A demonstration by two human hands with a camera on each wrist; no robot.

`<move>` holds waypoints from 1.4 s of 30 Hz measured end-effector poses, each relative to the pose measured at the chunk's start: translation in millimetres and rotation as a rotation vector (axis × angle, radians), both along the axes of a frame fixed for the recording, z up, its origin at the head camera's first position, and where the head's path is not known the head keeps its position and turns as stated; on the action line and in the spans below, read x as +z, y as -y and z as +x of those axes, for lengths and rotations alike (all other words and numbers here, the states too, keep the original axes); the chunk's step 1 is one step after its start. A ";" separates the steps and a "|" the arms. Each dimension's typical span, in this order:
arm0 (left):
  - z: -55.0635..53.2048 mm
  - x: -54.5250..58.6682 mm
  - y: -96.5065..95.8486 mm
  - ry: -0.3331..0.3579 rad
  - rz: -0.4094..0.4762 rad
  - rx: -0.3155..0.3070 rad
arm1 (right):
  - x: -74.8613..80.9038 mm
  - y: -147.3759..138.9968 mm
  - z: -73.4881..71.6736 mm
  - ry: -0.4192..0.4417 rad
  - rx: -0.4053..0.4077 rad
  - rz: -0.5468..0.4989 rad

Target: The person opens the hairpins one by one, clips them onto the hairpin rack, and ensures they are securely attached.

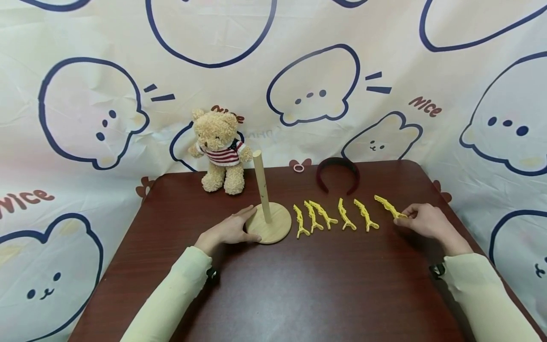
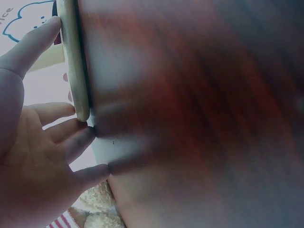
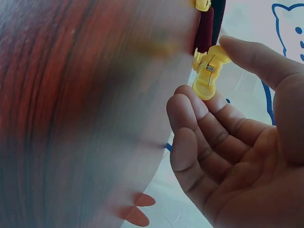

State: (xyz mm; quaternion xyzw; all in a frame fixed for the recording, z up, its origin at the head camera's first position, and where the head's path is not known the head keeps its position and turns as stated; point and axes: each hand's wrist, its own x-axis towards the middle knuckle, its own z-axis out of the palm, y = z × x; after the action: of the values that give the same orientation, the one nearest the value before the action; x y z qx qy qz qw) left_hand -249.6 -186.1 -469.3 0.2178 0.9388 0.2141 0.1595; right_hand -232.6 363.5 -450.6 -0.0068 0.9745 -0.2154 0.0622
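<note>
A round wooden base with an upright wooden peg stands left of the table's middle. My left hand holds the base's left side, thumb at the near edge and fingers farther round. In the left wrist view, thumb and index finger touch the rim of the base. At the right, my right hand pinches the forked end of a yellow alligator hair clip. The right wrist view shows the clip's handles and small spring between thumb and fingers. Several more yellow hair clips lie in a row between the hands.
A teddy bear in a striped shirt is at the back left. A dark red headband and a small pale ring are near the back edge of the brown table. A printed cloth hangs behind.
</note>
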 end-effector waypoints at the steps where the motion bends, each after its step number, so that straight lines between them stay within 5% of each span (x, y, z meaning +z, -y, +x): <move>1: 0.0 0.0 -0.1 0.001 0.001 0.001 | -0.3 -0.2 -0.2 -0.005 0.002 -0.004; 10: -0.7 0.3 -0.4 -0.003 -0.004 -0.003 | 1.3 3.1 -1.4 -0.037 0.009 -0.043; 42: 0.8 0.6 -0.4 0.007 0.010 0.006 | 2.1 25.1 -1.6 0.088 0.077 -0.326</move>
State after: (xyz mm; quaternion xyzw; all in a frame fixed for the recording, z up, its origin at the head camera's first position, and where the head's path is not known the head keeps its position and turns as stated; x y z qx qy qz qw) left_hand -248.8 -185.6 -468.7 0.2153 0.9378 0.2199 0.1609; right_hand -234.2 338.4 -448.5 -0.0446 0.9221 -0.3681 0.1109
